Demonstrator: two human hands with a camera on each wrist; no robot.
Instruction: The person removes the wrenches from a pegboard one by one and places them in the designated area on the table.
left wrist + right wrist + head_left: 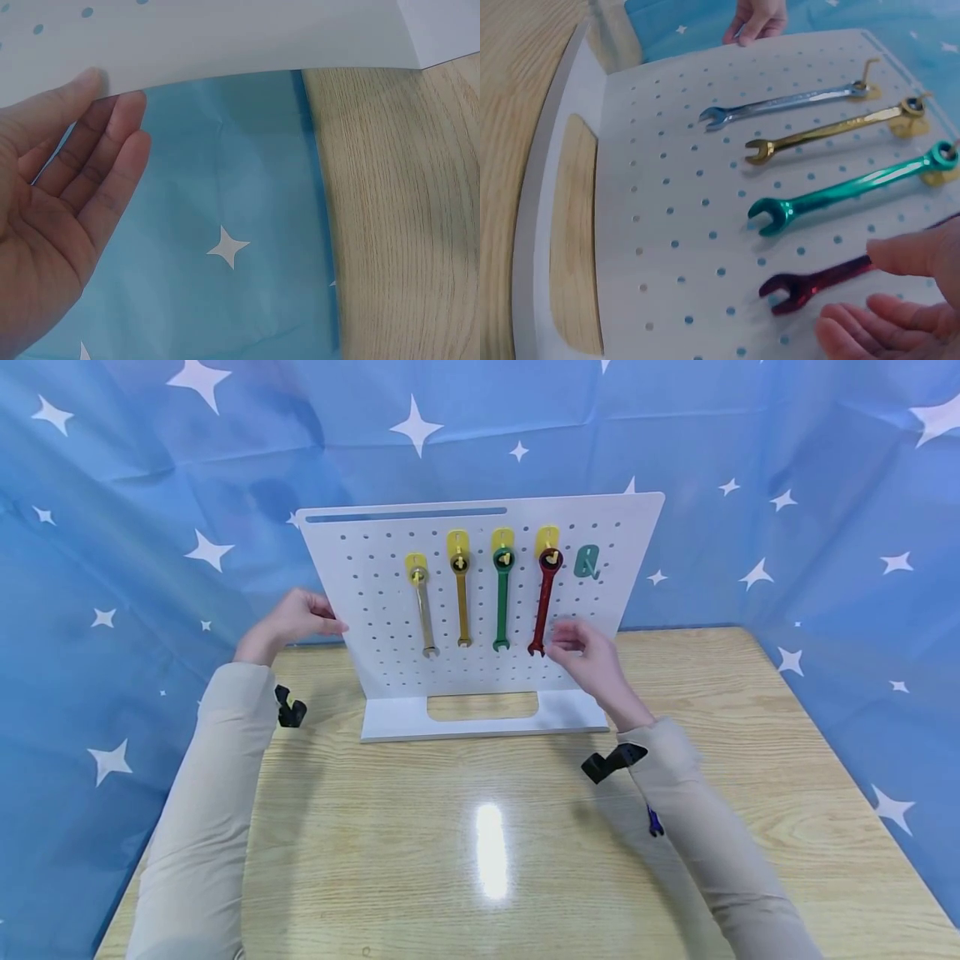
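A white pegboard (pixel 633 527) stands upright on the table, and my left hand (pixel 295 617) pinches its left edge, thumb on the front and fingers behind. Four hung wrenches run across it: silver (pixel 426 614), gold (pixel 462 606), green (pixel 502 602) and red (pixel 544 602), each by its ring end on a yellow hook. My right hand (pixel 592 662) is beside the red wrench's lower end, its fingers loosely bent. In the right wrist view the thumb (pixel 907 251) overlaps the red wrench's shaft; whether it touches cannot be told. The other fingers are apart from the wrench.
A green hook (pixel 587 561) with nothing on it sits right of the red wrench. On the wooden table (pixel 405 827), a blue wrench (pixel 655 821) lies partly hidden under my right forearm. A blue star-patterned cloth (pixel 465 443) hangs behind and at both sides.
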